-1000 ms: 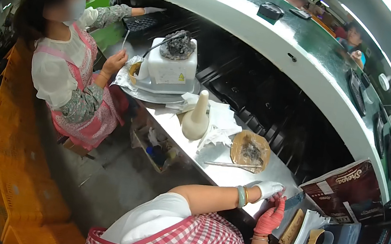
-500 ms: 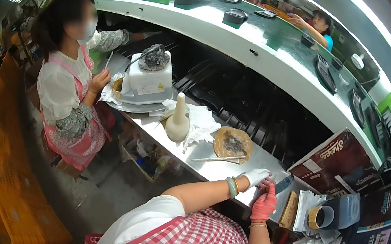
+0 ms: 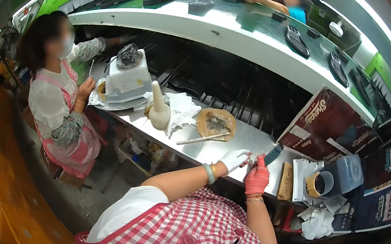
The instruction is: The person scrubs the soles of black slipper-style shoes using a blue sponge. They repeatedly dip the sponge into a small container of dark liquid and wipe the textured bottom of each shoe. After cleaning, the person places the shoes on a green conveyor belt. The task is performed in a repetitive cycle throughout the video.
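Note:
My left hand (image 3: pixel 235 160), in a white glove with bare fingertips, reaches over the table's front edge with its fingers stretched out. Just to its right is my right hand (image 3: pixel 257 176), in a red glove. Its fingers are curled with the index finger pointing up; whatever they hold, if anything, is too small to make out. Beyond its fingertips a dark teal strip (image 3: pixel 273 154) lies on the metal table (image 3: pixel 244 146). To the left of my hands is a brown round sheet (image 3: pixel 213 118) with a dark smear, a pale stick (image 3: pixel 198 139) across its near edge.
A cream long-necked bottle (image 3: pixel 159 109) stands beside crumpled white paper (image 3: pixel 184 113). At left a co-worker (image 3: pixel 59 98) sits by a white box-shaped device (image 3: pixel 129 78). Shoe soles (image 3: pixel 297 41) lie on the green conveyor. Cardboard (image 3: pixel 328 123), a wooden block (image 3: pixel 286 182) and plastic cups (image 3: pixel 322 182) are at right.
The view has turned, so the scene sits higher and further left. My hands have drawn slightly apart, and the left fingers have straightened. A person across the conveyor has reached out an arm.

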`<action>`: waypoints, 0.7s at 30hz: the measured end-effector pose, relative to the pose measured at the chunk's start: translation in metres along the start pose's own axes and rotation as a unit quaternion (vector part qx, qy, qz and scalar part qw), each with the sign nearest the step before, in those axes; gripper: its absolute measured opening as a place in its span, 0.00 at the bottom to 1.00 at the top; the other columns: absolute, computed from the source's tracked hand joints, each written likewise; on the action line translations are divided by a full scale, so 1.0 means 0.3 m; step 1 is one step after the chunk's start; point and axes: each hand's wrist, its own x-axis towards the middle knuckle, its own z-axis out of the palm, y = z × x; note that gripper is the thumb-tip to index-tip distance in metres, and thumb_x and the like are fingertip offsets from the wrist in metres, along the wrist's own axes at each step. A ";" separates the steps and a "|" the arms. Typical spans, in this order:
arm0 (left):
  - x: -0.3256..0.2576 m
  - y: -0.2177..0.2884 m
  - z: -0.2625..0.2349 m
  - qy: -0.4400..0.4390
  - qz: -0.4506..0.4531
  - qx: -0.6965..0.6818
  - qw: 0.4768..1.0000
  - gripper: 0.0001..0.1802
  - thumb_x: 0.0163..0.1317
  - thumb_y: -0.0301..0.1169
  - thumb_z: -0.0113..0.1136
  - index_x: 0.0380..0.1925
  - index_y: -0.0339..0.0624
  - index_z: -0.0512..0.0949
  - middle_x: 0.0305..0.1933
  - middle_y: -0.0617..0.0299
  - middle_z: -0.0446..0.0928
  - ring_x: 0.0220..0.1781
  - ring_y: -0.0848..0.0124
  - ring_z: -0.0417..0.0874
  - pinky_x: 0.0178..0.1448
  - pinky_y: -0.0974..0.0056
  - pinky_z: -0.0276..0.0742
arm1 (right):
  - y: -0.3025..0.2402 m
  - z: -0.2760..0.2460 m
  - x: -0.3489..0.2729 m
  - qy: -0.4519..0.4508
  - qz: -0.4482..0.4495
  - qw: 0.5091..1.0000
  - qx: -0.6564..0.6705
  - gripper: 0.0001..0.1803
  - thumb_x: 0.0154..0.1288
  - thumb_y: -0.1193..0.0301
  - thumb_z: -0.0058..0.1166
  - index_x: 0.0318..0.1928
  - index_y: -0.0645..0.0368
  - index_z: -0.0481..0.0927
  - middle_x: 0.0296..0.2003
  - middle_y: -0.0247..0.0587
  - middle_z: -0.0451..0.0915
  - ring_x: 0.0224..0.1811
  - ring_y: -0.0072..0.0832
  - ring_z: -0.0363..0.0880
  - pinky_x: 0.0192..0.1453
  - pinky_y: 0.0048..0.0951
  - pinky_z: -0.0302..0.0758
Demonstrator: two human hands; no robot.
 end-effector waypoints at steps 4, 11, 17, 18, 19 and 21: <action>-0.177 0.043 -0.044 0.059 0.334 0.456 0.823 0.13 0.58 0.27 0.51 0.43 0.36 0.76 0.40 0.53 0.77 0.40 0.62 0.78 0.45 0.64 0.74 | 0.044 0.017 -0.005 0.021 -0.011 0.999 0.037 0.22 0.53 0.81 0.47 0.51 0.57 0.73 0.53 0.53 0.73 0.42 0.50 0.75 0.48 0.43 0.71; -0.212 0.111 -0.079 0.093 0.344 0.709 0.609 0.16 0.48 0.30 0.56 0.40 0.41 0.75 0.42 0.57 0.74 0.45 0.62 0.74 0.48 0.61 0.70 | 0.042 0.010 0.007 0.016 -0.030 0.998 0.049 0.23 0.52 0.82 0.48 0.52 0.56 0.73 0.53 0.52 0.73 0.46 0.50 0.74 0.51 0.43 0.71; -0.201 0.128 -0.038 0.079 0.288 0.754 0.586 0.21 0.48 0.33 0.54 0.45 0.42 0.72 0.48 0.56 0.72 0.50 0.61 0.72 0.52 0.56 0.68 | 0.023 -0.031 0.016 0.010 -0.052 0.995 0.085 0.25 0.50 0.84 0.45 0.52 0.58 0.72 0.52 0.56 0.73 0.45 0.51 0.75 0.50 0.43 0.71; -0.202 0.129 -0.034 0.075 0.281 0.758 0.584 0.21 0.48 0.34 0.54 0.46 0.42 0.72 0.48 0.56 0.72 0.51 0.61 0.71 0.52 0.56 0.68 | 0.022 -0.034 0.016 0.003 -0.056 0.995 0.086 0.24 0.51 0.84 0.45 0.52 0.59 0.72 0.51 0.57 0.74 0.45 0.52 0.75 0.50 0.44 0.72; -0.204 0.122 -0.042 0.076 0.274 0.762 0.582 0.22 0.49 0.34 0.54 0.47 0.41 0.72 0.50 0.55 0.72 0.53 0.59 0.70 0.54 0.55 0.68 | 0.024 -0.027 0.012 -0.007 -0.061 0.994 0.094 0.25 0.49 0.83 0.46 0.52 0.59 0.71 0.51 0.56 0.73 0.46 0.51 0.74 0.50 0.42 0.71; -0.204 0.115 -0.042 0.081 0.275 0.762 0.580 0.23 0.49 0.34 0.54 0.47 0.41 0.72 0.51 0.55 0.72 0.53 0.59 0.70 0.54 0.55 0.67 | 0.034 -0.020 0.009 -0.015 -0.076 0.993 0.091 0.25 0.50 0.83 0.46 0.52 0.59 0.71 0.51 0.56 0.73 0.46 0.51 0.74 0.51 0.42 0.71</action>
